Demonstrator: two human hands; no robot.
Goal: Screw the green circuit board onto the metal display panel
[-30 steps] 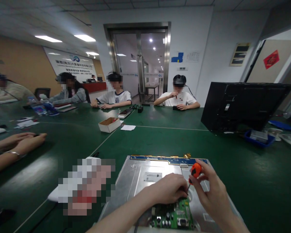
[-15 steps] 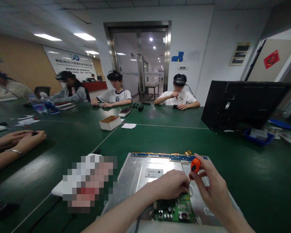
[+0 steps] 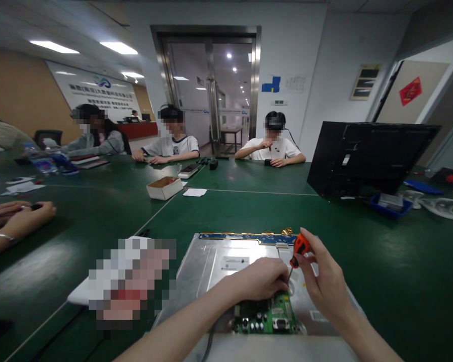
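Observation:
My right hand pinches the orange and black handle of a screwdriver, its thin shaft slanting down to the upper edge of a green circuit board. Close to the shaft's lower end, my left hand has its fingers curled together; whatever they hold is hidden. The board lies on the silver metal back of a flat display panel, and my left hand covers part of it. Along the panel's far edge runs a narrow blue circuit strip. A dark cable comes off near the board's left side.
Left of the panel lies a white object, partly pixelated. Farther off are a small open box, a black monitor and a blue tray. Another person's hands are at the left; other people sit across the green table.
The whole view has shifted slightly. The screwdriver handle has turned in my right fingers, and more of its shaft shows. My left hand stays by the board.

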